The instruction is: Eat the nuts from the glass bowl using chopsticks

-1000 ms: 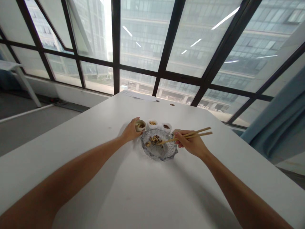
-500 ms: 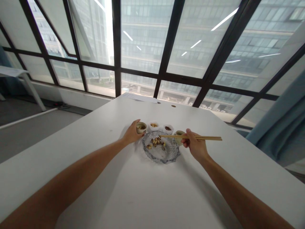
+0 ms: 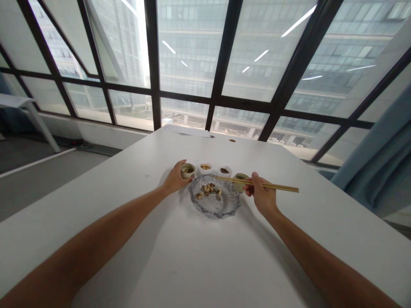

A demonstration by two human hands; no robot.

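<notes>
My left hand (image 3: 175,177) is wrapped round the side of a small greenish cup (image 3: 188,174) that has some bits of food in it. In my right hand (image 3: 261,192) is a pair of wooden chopsticks (image 3: 282,187), their tips pointing left over the far rim of a clear glass bowl (image 3: 230,207). I cannot make out anything between the tips. Several nuts in shells, like pistachios (image 3: 209,188), lie inside the bowl. A second greenish cup (image 3: 239,185) stands by my right fingers, partly hidden by the chopsticks.
Behind the bowl sit a white dish of yellowish nuts (image 3: 205,167) and a white dish with dark contents (image 3: 224,171). Paper sheets (image 3: 189,131) lie at the far end of the white table (image 3: 180,256), near the windows. A blue curtain (image 3: 369,171) hangs at right.
The chopstick tips have dipped slightly and the chopsticks slant more. My left hand stays on its cup. The whole view has shifted a little.
</notes>
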